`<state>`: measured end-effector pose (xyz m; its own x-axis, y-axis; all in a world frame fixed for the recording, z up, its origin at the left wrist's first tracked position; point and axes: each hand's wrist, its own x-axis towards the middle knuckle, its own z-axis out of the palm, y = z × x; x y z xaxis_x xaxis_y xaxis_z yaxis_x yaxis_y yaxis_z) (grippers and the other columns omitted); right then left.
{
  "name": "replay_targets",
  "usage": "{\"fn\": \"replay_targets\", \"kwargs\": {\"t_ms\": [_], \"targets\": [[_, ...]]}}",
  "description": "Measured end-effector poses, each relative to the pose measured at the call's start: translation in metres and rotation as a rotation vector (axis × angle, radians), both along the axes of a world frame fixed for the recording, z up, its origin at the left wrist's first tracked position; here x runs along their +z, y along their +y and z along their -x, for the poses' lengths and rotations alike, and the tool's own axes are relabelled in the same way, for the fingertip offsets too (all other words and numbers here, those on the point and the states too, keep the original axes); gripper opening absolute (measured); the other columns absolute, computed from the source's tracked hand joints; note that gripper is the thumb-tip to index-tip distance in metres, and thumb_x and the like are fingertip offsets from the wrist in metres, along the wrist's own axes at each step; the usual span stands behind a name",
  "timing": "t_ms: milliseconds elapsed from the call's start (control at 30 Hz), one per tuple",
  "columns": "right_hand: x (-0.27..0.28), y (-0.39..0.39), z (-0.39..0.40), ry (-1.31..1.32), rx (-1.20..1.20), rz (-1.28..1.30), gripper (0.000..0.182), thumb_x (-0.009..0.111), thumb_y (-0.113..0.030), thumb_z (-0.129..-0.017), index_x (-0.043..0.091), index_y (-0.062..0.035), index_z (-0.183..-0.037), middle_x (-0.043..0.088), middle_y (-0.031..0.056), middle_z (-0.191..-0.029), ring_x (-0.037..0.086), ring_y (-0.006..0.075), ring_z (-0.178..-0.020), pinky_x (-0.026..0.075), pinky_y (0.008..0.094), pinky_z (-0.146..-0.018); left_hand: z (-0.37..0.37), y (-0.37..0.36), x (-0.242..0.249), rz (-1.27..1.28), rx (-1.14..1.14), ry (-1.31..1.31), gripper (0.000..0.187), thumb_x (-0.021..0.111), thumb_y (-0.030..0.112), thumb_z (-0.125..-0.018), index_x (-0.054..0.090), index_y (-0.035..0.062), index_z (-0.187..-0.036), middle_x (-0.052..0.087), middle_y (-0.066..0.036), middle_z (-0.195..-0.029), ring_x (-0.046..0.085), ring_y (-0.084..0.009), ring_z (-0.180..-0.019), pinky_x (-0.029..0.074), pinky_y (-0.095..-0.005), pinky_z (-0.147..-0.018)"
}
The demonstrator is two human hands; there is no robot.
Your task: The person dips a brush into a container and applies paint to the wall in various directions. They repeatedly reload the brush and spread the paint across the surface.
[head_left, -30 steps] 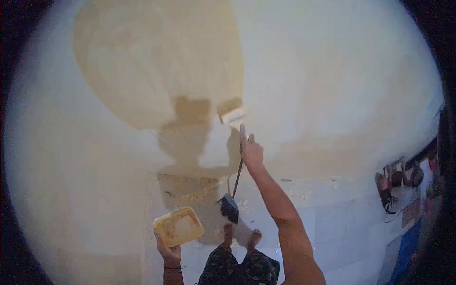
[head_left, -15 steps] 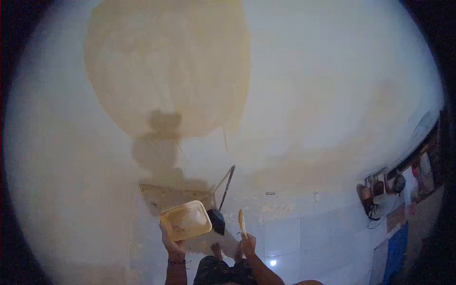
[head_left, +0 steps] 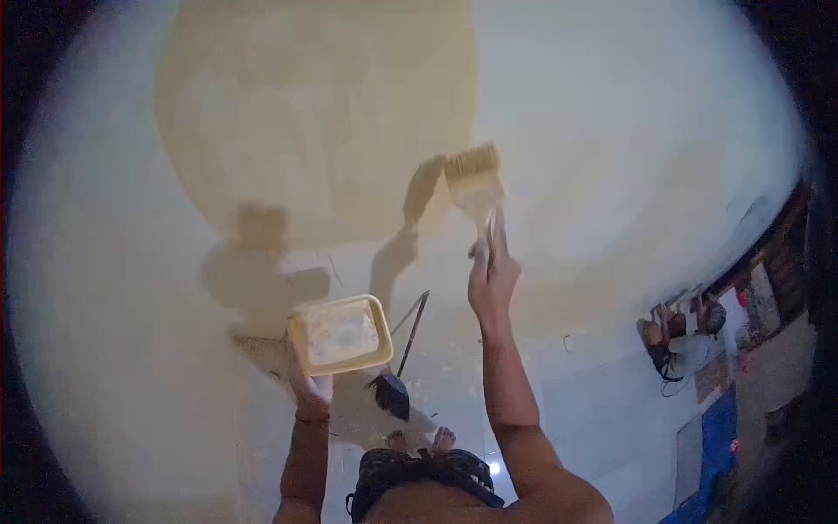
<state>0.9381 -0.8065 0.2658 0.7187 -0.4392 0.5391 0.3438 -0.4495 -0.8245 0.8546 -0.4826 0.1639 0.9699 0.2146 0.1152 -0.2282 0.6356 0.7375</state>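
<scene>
My right hand (head_left: 495, 278) is closed round the handle of a wide paint brush (head_left: 478, 183), raised in front of the wall. The bristles point up, beside the right edge of a large yellowish patch (head_left: 314, 113) on the pale wall (head_left: 611, 131). Whether the bristles touch the wall cannot be told. Lower left, my left hand (head_left: 310, 384) grips the left side and underside of a cream rectangular tub (head_left: 342, 335). The tub is tilted so its inside shows, with pale residue in it.
A broom (head_left: 393, 395) with a dark head leans at the wall's foot, near my feet (head_left: 443, 438). To the right are piled items with a cable (head_left: 668, 341) and a blue sheet (head_left: 717, 445) on the tiled floor (head_left: 594, 419).
My right hand has risen with the brush from low near the floor to the yellowish patch's edge. The tub has moved up and slightly left, its inside now turned more towards me.
</scene>
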Motion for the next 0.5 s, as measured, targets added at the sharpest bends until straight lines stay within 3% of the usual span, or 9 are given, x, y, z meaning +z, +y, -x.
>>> {"fn": "replay_targets", "kwargs": {"t_ms": [67, 167, 300, 367, 400, 433, 467, 500], "targets": [[0.027, -0.027, -0.031, -0.012, 0.007, 0.048, 0.057, 0.053, -0.013, -0.096, 0.040, -0.0052, -0.151, 0.066, 0.0218, -0.085, 0.066, 0.0333, -0.071, 0.051, 0.0418, -0.066, -0.004, -0.013, 0.018, -0.033, -0.010, -0.041, 0.057, 0.042, 0.041, -0.107, 0.037, 0.0034, -0.150, 0.047, -0.012, -0.149, 0.043, -0.0283, -0.138, 0.031, -0.0453, -0.118], [0.018, -0.007, -0.082, -0.120, -0.206, 0.285, 0.054, 0.054, -0.012, -0.095, 0.044, -0.0056, -0.149, 0.064, 0.0230, -0.075, 0.061, 0.0398, -0.061, 0.048, 0.0488, -0.060, -0.012, 0.012, -0.001, -0.179, 0.069, -0.080, 0.060, 0.047, 0.041, -0.104, 0.039, 0.0022, -0.149, 0.052, -0.012, -0.142, 0.048, -0.0281, -0.133, 0.038, -0.0461, -0.114], [-0.048, 0.008, -0.098, 0.064, -0.165, 0.190, 0.053, 0.054, -0.011, -0.095, 0.046, -0.0052, -0.147, 0.065, 0.0244, -0.077, 0.062, 0.0415, -0.063, 0.049, 0.0487, -0.060, -0.016, 0.032, -0.023, -0.062, 0.125, 0.007, 0.054, 0.041, 0.036, -0.108, 0.036, 0.0031, -0.150, 0.049, -0.013, -0.144, 0.049, -0.0266, -0.132, 0.042, -0.0435, -0.111], [-0.096, 0.021, -0.094, 0.321, -0.120, 0.176, 0.048, 0.052, -0.012, -0.097, 0.049, -0.0049, -0.145, 0.067, 0.0261, -0.082, 0.065, 0.0421, -0.067, 0.051, 0.0476, -0.062, -0.013, 0.036, -0.039, -0.025, 0.126, 0.072, 0.053, 0.042, 0.036, -0.108, 0.038, 0.0034, -0.150, 0.051, -0.013, -0.142, 0.052, -0.0267, -0.130, 0.044, -0.0438, -0.109], [-0.121, 0.028, -0.088, 0.322, -0.117, 0.177, 0.048, 0.052, -0.012, -0.097, 0.049, -0.0049, -0.145, 0.067, 0.0261, -0.082, 0.065, 0.0421, -0.067, 0.051, 0.0476, -0.062, -0.013, 0.036, -0.049, -0.335, 0.250, 0.035, 0.053, 0.043, 0.037, -0.107, 0.040, 0.0041, -0.148, 0.052, -0.012, -0.140, 0.053, -0.0266, -0.127, 0.045, -0.0444, -0.108], [-0.146, 0.036, -0.084, 0.189, -0.117, 0.139, 0.047, 0.052, -0.013, -0.098, 0.051, -0.0043, -0.144, 0.067, 0.0264, -0.083, 0.065, 0.0413, -0.066, 0.051, 0.0461, -0.062, -0.018, 0.039, -0.059, -0.643, 0.377, -0.007, 0.052, 0.045, 0.039, -0.107, 0.043, 0.0049, -0.146, 0.054, -0.012, -0.138, 0.054, -0.0266, -0.125, 0.046, -0.0450, -0.107], [-0.138, 0.044, -0.083, 0.053, -0.112, 0.099, 0.045, 0.051, -0.014, -0.099, 0.052, -0.0037, -0.143, 0.067, 0.0268, -0.084, 0.065, 0.0404, -0.066, 0.052, 0.0446, -0.062, -0.023, 0.040, -0.059, -0.641, 0.389, -0.013, 0.052, 0.045, 0.039, -0.107, 0.043, 0.0049, -0.146, 0.054, -0.012, -0.138, 0.054, -0.0266, -0.125, 0.046, -0.0450, -0.107], [-0.128, 0.046, -0.079, -0.099, -0.140, 0.085, 0.044, 0.050, -0.015, -0.101, 0.052, -0.0020, -0.143, 0.068, 0.0280, -0.090, 0.066, 0.0374, -0.067, 0.052, 0.0415, -0.063, -0.023, 0.039, -0.057, -0.322, 0.327, 0.093, 0.053, 0.045, 0.042, -0.106, 0.044, 0.0054, -0.145, 0.054, -0.011, -0.138, 0.055, -0.0270, -0.125, 0.046, -0.0458, -0.106]]}}
